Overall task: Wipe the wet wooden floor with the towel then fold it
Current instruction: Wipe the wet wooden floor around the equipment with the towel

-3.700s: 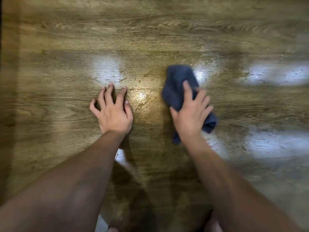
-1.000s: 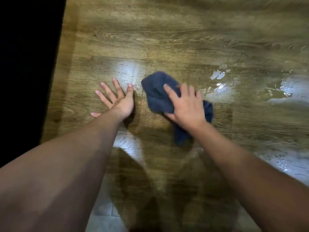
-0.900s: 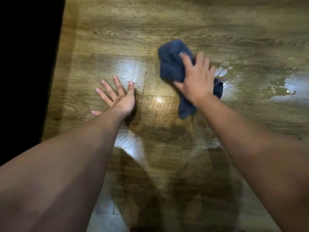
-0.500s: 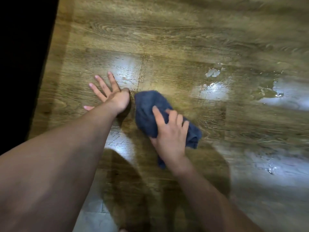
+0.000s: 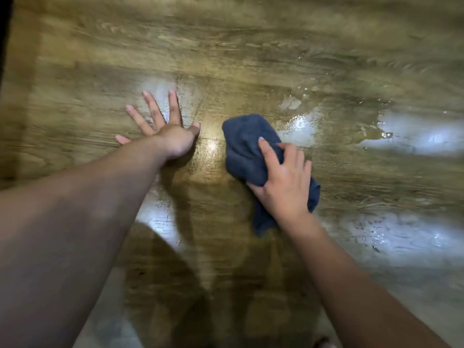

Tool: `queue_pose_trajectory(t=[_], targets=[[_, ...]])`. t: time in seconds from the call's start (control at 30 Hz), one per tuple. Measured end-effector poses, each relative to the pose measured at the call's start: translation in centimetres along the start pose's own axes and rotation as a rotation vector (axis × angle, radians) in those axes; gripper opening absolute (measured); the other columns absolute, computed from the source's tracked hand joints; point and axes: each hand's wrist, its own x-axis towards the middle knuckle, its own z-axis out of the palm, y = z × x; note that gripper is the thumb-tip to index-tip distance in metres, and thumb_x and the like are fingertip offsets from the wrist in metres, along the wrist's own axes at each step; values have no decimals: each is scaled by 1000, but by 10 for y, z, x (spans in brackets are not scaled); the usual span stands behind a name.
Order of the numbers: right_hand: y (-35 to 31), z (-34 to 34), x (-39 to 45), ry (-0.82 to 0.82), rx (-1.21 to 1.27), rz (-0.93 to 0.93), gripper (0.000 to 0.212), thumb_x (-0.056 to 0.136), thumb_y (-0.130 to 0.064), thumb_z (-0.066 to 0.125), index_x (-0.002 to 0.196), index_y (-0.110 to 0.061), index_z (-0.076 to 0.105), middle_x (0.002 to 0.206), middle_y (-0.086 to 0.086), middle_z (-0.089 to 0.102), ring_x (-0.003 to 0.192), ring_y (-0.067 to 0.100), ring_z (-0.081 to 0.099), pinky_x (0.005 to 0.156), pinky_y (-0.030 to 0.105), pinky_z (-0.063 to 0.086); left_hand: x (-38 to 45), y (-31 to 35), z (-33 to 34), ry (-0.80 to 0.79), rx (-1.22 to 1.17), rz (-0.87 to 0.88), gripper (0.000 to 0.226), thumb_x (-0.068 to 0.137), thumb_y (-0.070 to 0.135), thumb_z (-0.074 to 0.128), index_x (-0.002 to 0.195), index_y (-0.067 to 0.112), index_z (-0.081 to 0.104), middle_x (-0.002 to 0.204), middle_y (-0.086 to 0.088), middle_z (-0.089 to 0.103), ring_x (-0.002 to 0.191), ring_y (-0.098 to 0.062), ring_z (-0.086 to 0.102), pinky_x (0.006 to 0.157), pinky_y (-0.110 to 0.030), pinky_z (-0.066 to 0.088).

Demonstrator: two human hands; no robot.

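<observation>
Right hand (image 5: 282, 183) is gripping the bunched towel (image 5: 247, 151), which is swinging back out from its near-side position half a second ago toward the floor's middle. Left hand (image 5: 165, 131) is staying flat, fingers spread. Puddles (image 5: 411, 131) toward the far-right, probably still unwiped; folding not started.

- The towel (image 5: 247, 149) was dark navy blue.
- The wooden floor (image 5: 251, 59) was golden brown, streaked with darker grain and white wet glare at right.
</observation>
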Motion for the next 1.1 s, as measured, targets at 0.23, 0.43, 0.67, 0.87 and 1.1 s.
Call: queue_pose_trajectory(t=[0.23,0.43,0.67,0.87,1.1], targets=[[1,2,153,15,-84,141,86,77,-53,72,150,-34,33,137,16,42,119,37,45,93,53,37,-4,2,-5,-48,-10,-6,78,88,78,25,136,56,-34,145,6,-54,136,-37,-45,90,-85,-10],[-13,8,210,40,-88,226,85,78,-49,73,150,-34,30,146,17,37,126,39,41,98,56,36,-1,0,-3,-59,-49,-3,78,88,78,26,133,58,-35,142,8,-56,133,-36,-48,89,-84,-13],[-63,16,57,82,10,159,96,60,-48,82,146,-34,42,129,15,51,105,36,49,87,50,38,4,3,5,44,-120,-46,60,88,72,13,128,66,-31,155,10,-39,142,-37,-35,89,-84,-14],[-86,21,-46,-42,69,23,93,64,-52,81,145,-32,42,132,13,48,101,35,49,86,51,40,3,2,6,75,-82,-44,62,93,70,19,131,67,-30,157,9,-37,143,-37,-33,94,-85,-6],[-17,-25,14,-352,-179,-565,101,69,-55,78,152,-26,28,132,13,42,110,35,49,84,52,45,-8,12,0,72,-33,-59,62,97,64,21,144,57,-18,157,7,-36,143,-38,-32,97,-83,-6]])
